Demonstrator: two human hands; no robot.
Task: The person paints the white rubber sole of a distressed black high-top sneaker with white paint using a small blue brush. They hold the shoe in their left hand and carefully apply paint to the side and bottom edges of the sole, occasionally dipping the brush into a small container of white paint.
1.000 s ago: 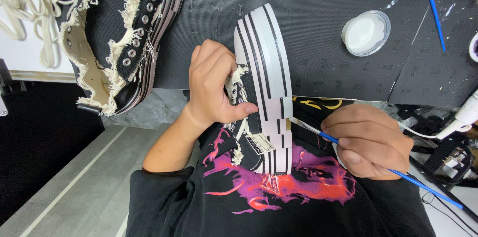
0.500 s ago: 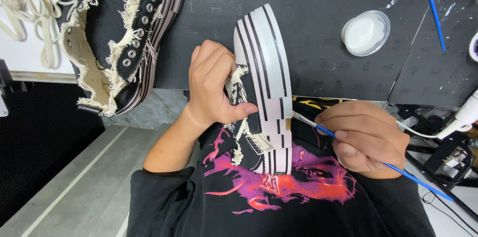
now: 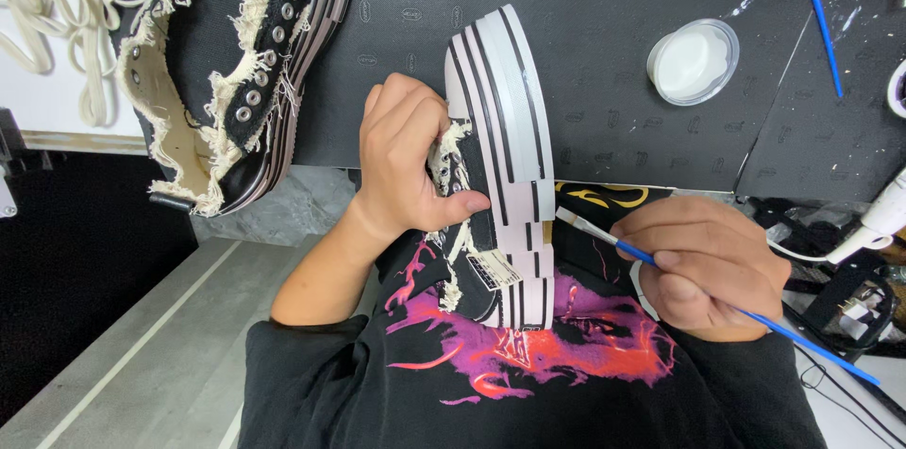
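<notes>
Blue-handled brush pinched in right hand, bristles seemingly touching striped shoe; left hand fingers clamp it.

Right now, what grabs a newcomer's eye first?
The striped platform shoe at centre, gripped by the left hand. The right hand holds a blue paintbrush against its sole. A second frayed black shoe lies upper left; a white jar sits upper right.
</notes>
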